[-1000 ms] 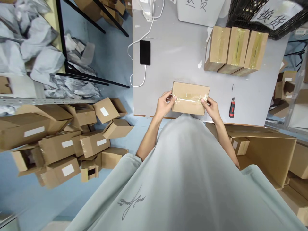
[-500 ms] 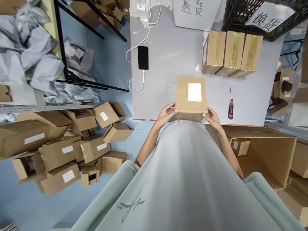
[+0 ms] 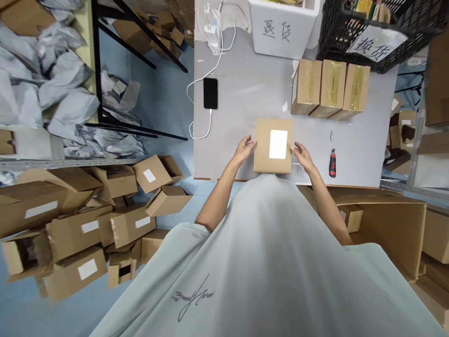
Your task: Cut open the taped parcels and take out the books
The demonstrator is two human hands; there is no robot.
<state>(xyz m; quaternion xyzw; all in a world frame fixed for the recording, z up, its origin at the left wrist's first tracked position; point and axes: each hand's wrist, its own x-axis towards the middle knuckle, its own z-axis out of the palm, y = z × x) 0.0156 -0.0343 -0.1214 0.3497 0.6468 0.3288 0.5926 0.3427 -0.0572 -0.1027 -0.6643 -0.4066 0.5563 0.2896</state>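
A small cardboard box (image 3: 262, 150) with a white label (image 3: 278, 144) on its top sits at the table's front edge, close against my shirt. My left hand (image 3: 243, 150) is at its left side, fingertips against the edge. On the opposite side, my right hand (image 3: 303, 155) has its fingers at the box's right edge, so the box is between both hands. A red and black utility knife (image 3: 332, 164) lies on the table to the right of my right hand.
Three taped boxes (image 3: 332, 89) stand in a row at the back right, before a black crate (image 3: 336, 35) and a white bin (image 3: 257, 42). A phone (image 3: 210, 93) charges at left. Open cartons (image 3: 135, 224) litter the floor; a large carton (image 3: 393, 234) stands at right.
The box now shows its top more squarely, and its front face no longer shows. Both hands have shifted up along its sides. The view has tilted slightly, lowering the table items in the picture.
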